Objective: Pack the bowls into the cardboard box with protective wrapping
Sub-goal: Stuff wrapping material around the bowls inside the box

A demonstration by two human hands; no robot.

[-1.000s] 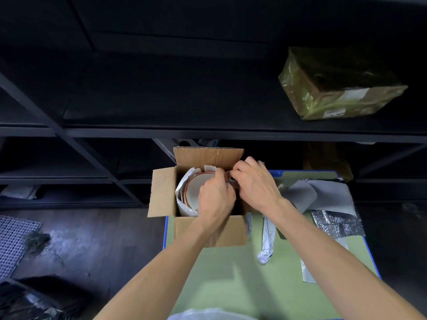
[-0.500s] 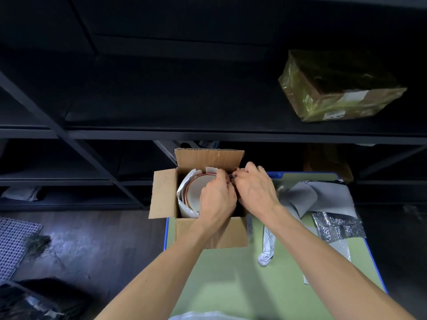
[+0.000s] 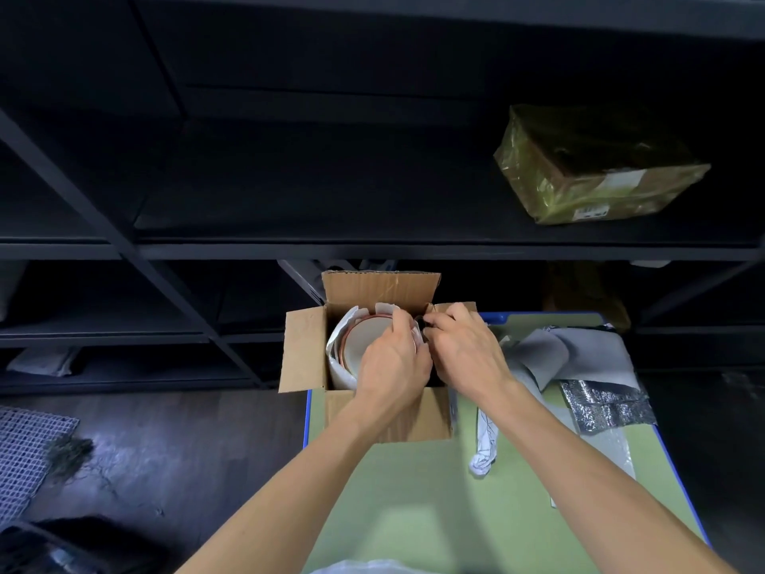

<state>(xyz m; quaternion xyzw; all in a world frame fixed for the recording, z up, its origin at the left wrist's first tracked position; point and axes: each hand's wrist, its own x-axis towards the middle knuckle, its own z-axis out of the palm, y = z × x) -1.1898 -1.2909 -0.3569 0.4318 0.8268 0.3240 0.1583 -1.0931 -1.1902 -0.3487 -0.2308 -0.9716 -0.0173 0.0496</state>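
Above the green desk (image 3: pixel 414 511), the left hand (image 3: pixel 389 362) is curled over the rim of the white, red-rimmed bowl (image 3: pixel 364 337). The bowl is stood on edge inside the brown cardboard box (image 3: pixel 302 354) and sleeved in white wrapping paper (image 3: pixel 337 350). The right hand (image 3: pixel 463 350) is curled at the box's right wall; what it holds cannot be told. The bowl is judged stiff, fragile and slippery, best held at the rim through paper.

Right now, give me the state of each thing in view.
cardboard box: open, flaps up, on the table.
bowl: on edge inside the box, white paper around it.
left hand: grips the bowl's rim.
right hand: fingers curled beside the bowl; hold unclear.
parcel: sealed, on the shelf.
grey sheets: loose on the table.
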